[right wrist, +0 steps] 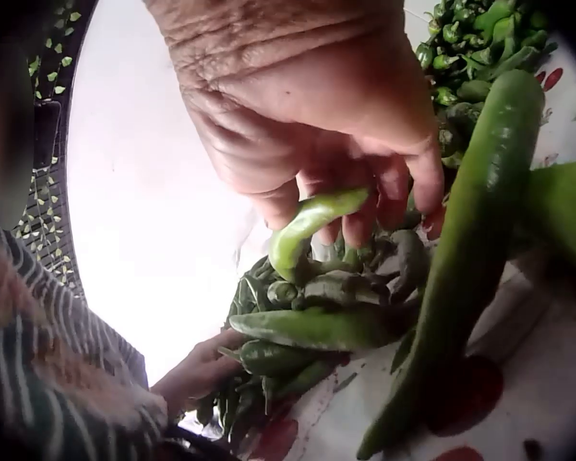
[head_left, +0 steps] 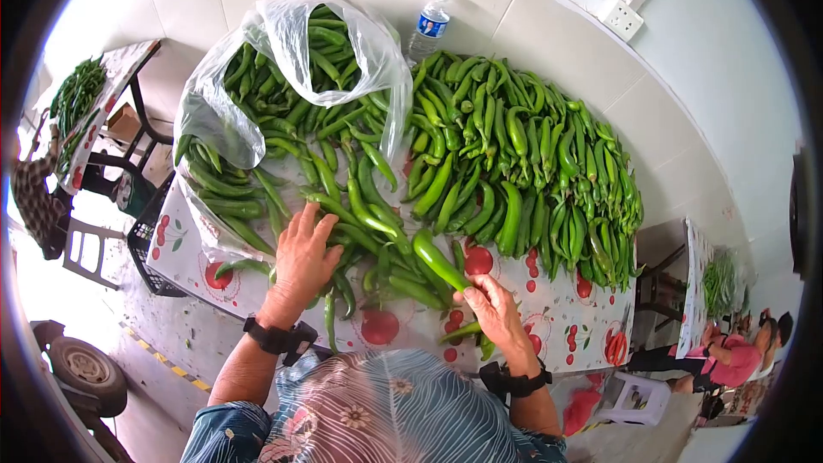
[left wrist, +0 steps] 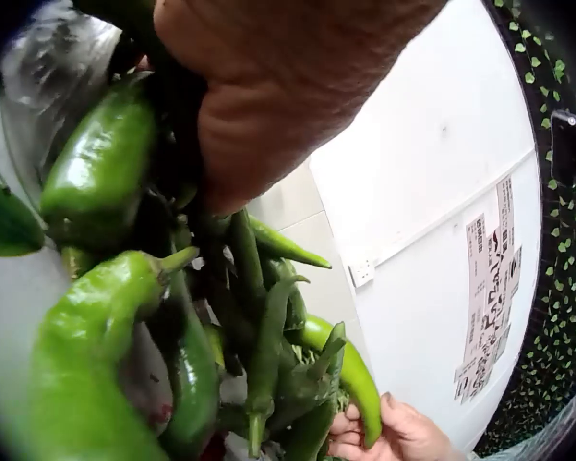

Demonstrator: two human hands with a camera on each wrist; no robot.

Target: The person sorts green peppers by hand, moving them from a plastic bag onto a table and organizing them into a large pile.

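Note:
One long green chili pepper (head_left: 435, 262) is pinched near its lower end between the thumb and fingers of my right hand (head_left: 495, 313); the right wrist view shows the curved tip of the pepper (right wrist: 312, 226) at those fingers. My left hand (head_left: 302, 261) lies with its fingers spread over the loose peppers (head_left: 364, 206) in front of the plastic bag; its fingertips are hidden in the left wrist view. A large pile of green peppers (head_left: 514, 146), many lined up side by side, covers the right part of the table. More peppers spill from the clear plastic bag (head_left: 291, 34).
The table (head_left: 420, 351) has a white cover printed with red fruit. A water bottle (head_left: 430, 26) stands against the tiled wall behind the pile. A black crate (head_left: 146, 244) is by the left edge. Two side tables hold more greens, and a seated person (head_left: 733, 356) is at the right.

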